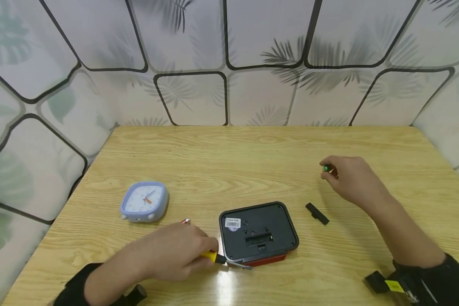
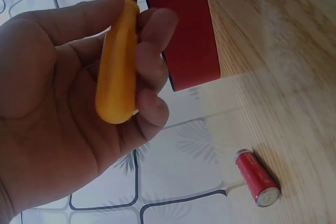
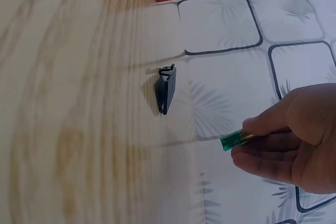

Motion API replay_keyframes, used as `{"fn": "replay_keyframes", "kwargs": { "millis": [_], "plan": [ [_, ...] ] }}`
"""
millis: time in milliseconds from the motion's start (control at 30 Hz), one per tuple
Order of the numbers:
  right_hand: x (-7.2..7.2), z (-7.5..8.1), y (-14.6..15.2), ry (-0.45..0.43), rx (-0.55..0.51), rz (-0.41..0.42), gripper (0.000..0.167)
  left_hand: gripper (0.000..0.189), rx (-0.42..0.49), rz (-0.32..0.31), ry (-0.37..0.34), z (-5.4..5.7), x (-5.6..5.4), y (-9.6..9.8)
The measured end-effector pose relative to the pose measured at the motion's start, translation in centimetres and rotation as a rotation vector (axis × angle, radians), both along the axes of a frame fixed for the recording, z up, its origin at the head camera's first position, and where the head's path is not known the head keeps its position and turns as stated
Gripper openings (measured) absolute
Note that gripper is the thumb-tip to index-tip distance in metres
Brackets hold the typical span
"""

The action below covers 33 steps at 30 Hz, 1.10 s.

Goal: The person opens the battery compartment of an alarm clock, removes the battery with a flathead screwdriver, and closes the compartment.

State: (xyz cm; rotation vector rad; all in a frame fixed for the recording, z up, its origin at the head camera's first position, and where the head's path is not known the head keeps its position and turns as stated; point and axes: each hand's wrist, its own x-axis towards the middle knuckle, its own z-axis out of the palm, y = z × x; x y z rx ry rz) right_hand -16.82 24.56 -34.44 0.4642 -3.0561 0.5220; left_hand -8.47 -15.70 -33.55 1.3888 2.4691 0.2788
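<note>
My left hand [image 1: 168, 250] holds a screwdriver by its yellow handle [image 2: 118, 72], with fingers curled round it. The shaft lies along the near edge of a device [image 1: 237, 242] with a black back and red body, which rests back up with its battery slot uncovered. Above the table on the right, my right hand [image 1: 348, 176] pinches a small green battery [image 3: 234, 139] between thumb and fingers. A black battery cover [image 1: 317, 213] lies between that hand and the device. Beside my left hand is a red battery [image 2: 257, 178], mostly hidden by the hand in the head view.
At the left of the wooden table [image 1: 233, 161] a light-blue alarm clock [image 1: 144, 202] lies with its dial up. A patterned wall covering [image 1: 260, 97] stands directly behind the table's back edge and along its sides.
</note>
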Motion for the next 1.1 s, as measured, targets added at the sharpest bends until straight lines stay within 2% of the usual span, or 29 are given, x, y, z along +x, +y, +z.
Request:
{"fn": "replay_keyframes", "kwargs": {
  "millis": [67,267,400,633,733,867,1100],
  "plan": [
    [-0.1,-0.1,0.2,-0.02,0.01,-0.001,0.031,0.003,-0.017,-0.036,-0.017,-0.1,0.0,-0.1],
    [-0.4,-0.4,0.3,-0.078,0.023,0.0,0.027,0.02,-0.064,-0.124,-0.1,-0.6,0.0,-0.1],
    [-0.6,-0.7,0.6,-0.099,0.04,0.001,0.025,0.018,-0.063,-0.158,-0.078,-0.9,0.2,0.3],
    [-0.9,-1.1,1.1,-0.136,0.063,-0.013,0.027,0.034,-0.057,-0.203,-0.035,-1.3,0.4,0.8],
    [-1.0,-1.2,1.3,-0.171,0.062,-0.024,0.028,0.037,-0.068,-0.203,-0.022,-1.4,0.4,0.9],
    [-1.1,-1.3,1.4,-0.212,0.066,-0.033,0.029,0.039,-0.074,-0.17,-0.012,-1.6,0.4,0.9],
    [-1.0,-1.0,1.2,-0.198,0.106,-0.039,0.036,0.04,-0.115,-0.094,-0.018,-1.8,0.4,1.0]
  ]
}}
